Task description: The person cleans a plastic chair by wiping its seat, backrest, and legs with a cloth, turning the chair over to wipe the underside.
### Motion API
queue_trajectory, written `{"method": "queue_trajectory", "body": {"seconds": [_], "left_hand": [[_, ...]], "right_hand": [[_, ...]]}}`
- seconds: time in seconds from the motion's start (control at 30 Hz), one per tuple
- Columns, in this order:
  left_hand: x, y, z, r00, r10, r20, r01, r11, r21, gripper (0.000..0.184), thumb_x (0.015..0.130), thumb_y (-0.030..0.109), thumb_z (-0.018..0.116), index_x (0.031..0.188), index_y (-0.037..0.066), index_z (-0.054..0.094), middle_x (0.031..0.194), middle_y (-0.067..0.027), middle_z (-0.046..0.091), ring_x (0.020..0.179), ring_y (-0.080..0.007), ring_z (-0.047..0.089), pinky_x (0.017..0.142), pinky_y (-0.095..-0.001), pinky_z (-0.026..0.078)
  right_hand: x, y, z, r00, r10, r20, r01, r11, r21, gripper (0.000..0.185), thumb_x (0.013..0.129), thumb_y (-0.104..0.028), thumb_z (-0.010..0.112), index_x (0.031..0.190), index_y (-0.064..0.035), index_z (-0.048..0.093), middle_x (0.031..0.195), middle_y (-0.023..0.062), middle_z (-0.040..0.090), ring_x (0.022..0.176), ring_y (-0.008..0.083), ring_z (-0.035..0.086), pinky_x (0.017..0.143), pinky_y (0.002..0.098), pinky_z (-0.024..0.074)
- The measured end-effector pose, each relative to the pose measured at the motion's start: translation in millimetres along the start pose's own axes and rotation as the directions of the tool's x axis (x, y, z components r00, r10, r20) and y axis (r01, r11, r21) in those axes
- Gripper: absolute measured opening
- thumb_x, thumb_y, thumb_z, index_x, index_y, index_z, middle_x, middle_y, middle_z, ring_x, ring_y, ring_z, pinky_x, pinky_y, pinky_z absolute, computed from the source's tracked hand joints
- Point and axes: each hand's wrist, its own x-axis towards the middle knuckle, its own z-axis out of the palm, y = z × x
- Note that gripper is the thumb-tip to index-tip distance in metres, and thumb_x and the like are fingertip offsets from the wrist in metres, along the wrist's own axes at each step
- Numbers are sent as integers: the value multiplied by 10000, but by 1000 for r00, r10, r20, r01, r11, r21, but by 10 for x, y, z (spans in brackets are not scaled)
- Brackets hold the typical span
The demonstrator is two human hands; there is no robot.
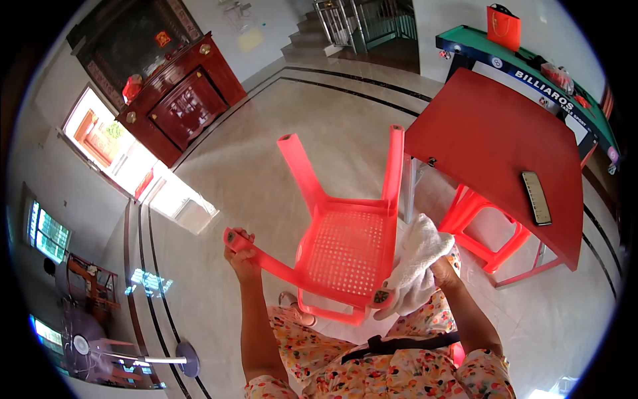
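A coral-red plastic chair with a perforated seat is turned over in front of me, its legs pointing up and outward. My left hand is wrapped around the end of one leg at the left. On the right, my right hand grips a white cloth, which hangs bunched beside the chair's right side. The cloth partly hides the fingers of that hand. Close to the cloth's lower left is the end of another chair leg.
A red table stands at the right, with a phone on it and a red stool beneath. Behind it is a billiard table bearing a red bag. A dark red cabinet, an open doorway and a fan are leftward.
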Motion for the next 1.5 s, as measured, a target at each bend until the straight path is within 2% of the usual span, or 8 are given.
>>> {"method": "queue_trajectory", "body": {"seconds": [0.27,0.47,0.6,0.7,0.83,0.93,1.13,1.5], "left_hand": [[-57,71,-62,998,-25,55,22,998,62,533,496,-1,537,1029,-28,538,841,-79,535,777,-194,521,796,-332,428],[-73,-47,32,998,12,67,-22,989,149,431,716,98,631,1107,-37,507,881,-78,555,801,-200,539,762,-344,446],[-83,-14,17,993,28,119,-49,983,176,433,782,171,623,1139,-38,493,907,-81,560,838,-214,553,765,-343,438],[-111,43,96,994,6,108,-22,987,156,423,790,159,615,1148,-31,493,935,-82,564,869,-209,562,802,-345,438],[-55,70,-39,1000,-15,13,11,976,219,432,799,147,616,1166,-38,483,1013,-102,572,900,-193,563,852,-324,435],[-46,98,-222,1000,-4,-15,8,964,264,438,812,157,606,1181,-36,472,1056,-122,570,936,-199,560,837,-306,442],[-68,219,-201,999,-28,-19,31,985,167,448,819,186,582,1191,-32,459,992,-162,593,912,-273,590,780,-342,479],[66,248,-508,1000,4,24,-8,982,187,525,829,279,575,1194,-74,443,949,-186,601,828,-287,612,706,-351,500]], "right_hand": [[348,228,174,996,-15,86,31,983,-183,424,759,-144,691,1133,-12,540,1063,80,582,971,178,551,843,319,454],[738,567,826,901,-225,371,433,522,-735,485,837,-294,534,1217,0,464,1214,180,496,1181,271,436,987,359,325],[599,310,1636,942,-21,334,233,757,-610,463,846,-318,517,1199,-21,472,1231,159,485,1130,256,473,961,348,348],[849,623,2052,596,-396,699,787,459,-411,432,855,-332,502,1168,-35,473,1212,121,492,1057,222,506,909,343,390],[1241,1136,2733,614,-525,589,774,253,-581,432,845,-337,513,1172,-62,454,1141,90,513,1064,188,480,905,332,387],[1093,1195,2921,728,-380,571,613,733,-295,434,850,-303,513,1205,-70,425,1160,74,512,1124,201,450,936,324,357],[1294,2442,2564,851,-17,526,410,647,-643,459,795,-205,576,1202,-59,420,1122,72,497,1098,211,454,900,316,377],[1212,2008,1919,867,63,494,395,518,-759,453,710,-165,636,1122,-45,490,958,60,478,971,204,477,843,302,388]]}}
